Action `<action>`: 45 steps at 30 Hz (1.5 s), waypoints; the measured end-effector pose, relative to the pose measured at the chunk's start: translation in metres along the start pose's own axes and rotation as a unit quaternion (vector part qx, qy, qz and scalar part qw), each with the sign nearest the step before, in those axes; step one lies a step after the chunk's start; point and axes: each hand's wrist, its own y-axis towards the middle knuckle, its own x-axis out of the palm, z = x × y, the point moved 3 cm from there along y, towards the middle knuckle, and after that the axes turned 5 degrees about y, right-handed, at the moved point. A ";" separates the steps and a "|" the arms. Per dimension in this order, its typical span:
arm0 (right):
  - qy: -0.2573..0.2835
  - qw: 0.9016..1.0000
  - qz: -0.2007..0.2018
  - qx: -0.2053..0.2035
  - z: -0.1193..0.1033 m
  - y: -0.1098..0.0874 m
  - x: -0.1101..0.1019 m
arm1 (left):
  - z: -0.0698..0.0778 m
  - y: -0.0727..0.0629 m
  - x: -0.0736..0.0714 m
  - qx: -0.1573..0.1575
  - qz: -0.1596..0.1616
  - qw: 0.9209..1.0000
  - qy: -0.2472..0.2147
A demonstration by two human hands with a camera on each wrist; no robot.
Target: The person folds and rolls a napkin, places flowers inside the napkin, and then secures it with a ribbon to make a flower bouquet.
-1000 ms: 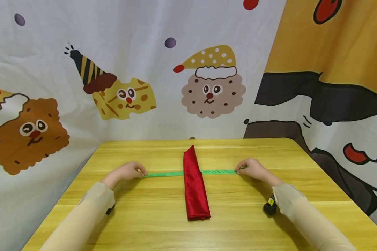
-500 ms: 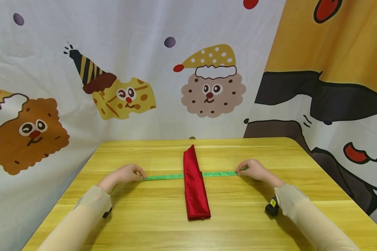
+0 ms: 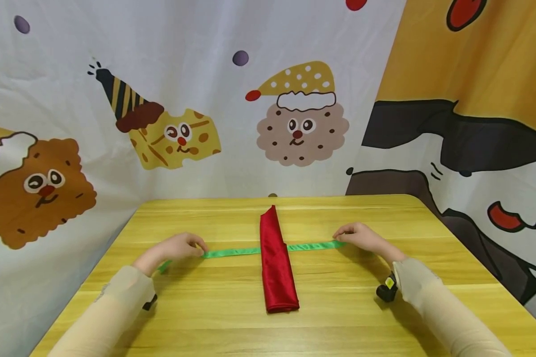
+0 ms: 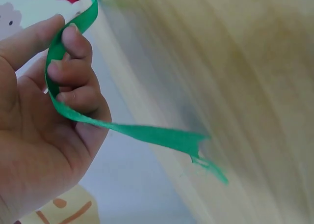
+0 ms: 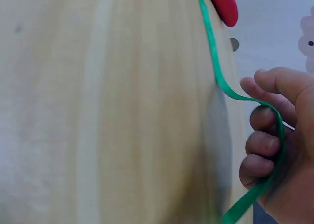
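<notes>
Left hand pinches green ribbon; right hand loosely curls round it. Likely light, slippery; best pinched beside either hand.

From above, the head view faces the far edge of the table; wrist views look close along the left hand and right hand, sharing the green ribbon.

The ribbon is green, the cloth red, the table wood-grained yellow.
</notes>
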 end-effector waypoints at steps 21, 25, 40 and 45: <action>0.134 0.988 -0.074 0.029 -0.014 0.016 -0.010 | 0.021 0.001 -0.022 0.029 -0.020 0.998 -0.050; 0.140 0.987 -0.079 0.018 -0.031 0.023 -0.003 | 0.033 0.010 -0.017 0.036 -0.027 0.997 -0.059; 0.194 0.976 -0.099 0.000 -0.060 0.059 0.053 | 0.064 0.056 0.023 0.068 -0.033 0.995 -0.070; 0.204 0.975 -0.087 0.013 -0.065 0.068 0.070 | 0.076 0.070 0.039 0.071 -0.027 0.993 -0.087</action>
